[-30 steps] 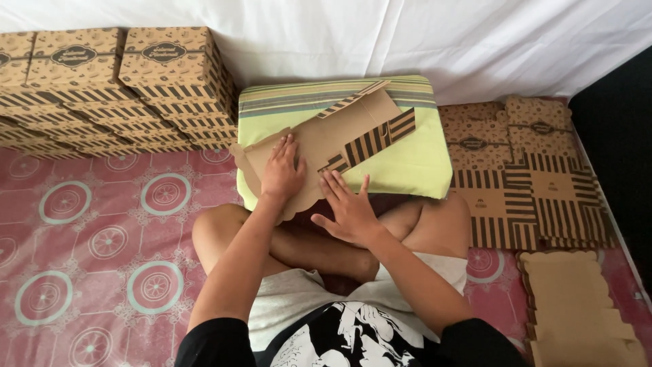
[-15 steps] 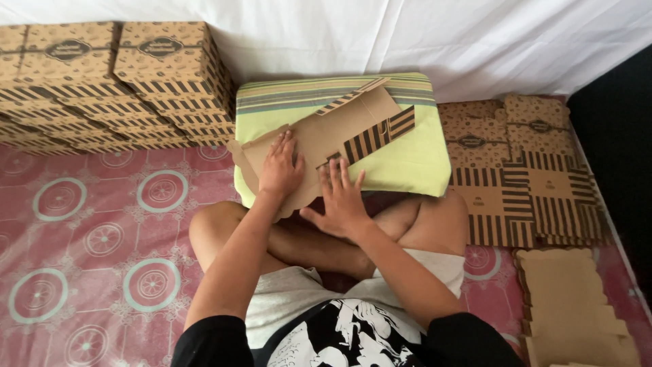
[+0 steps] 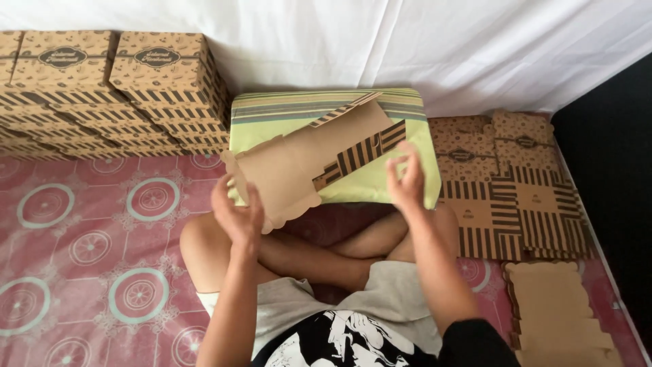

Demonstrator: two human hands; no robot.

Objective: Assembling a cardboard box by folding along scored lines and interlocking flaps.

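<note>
Gripping the flat cardboard box blank [image 3: 305, 163] (brown, striped), both hands [image 3: 238, 217] seemingly pinch its edges.

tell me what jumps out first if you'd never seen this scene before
The eye lands on the flat cardboard box blank, brown with a striped panel, lying on a green striped cushion in the middle; the left hand is at its near scalloped edge and the right hand at its right end. Next comes the stack of folded patterned boxes at the far left against the white sheet, then the flat unfolded blanks piled on the right.
</note>
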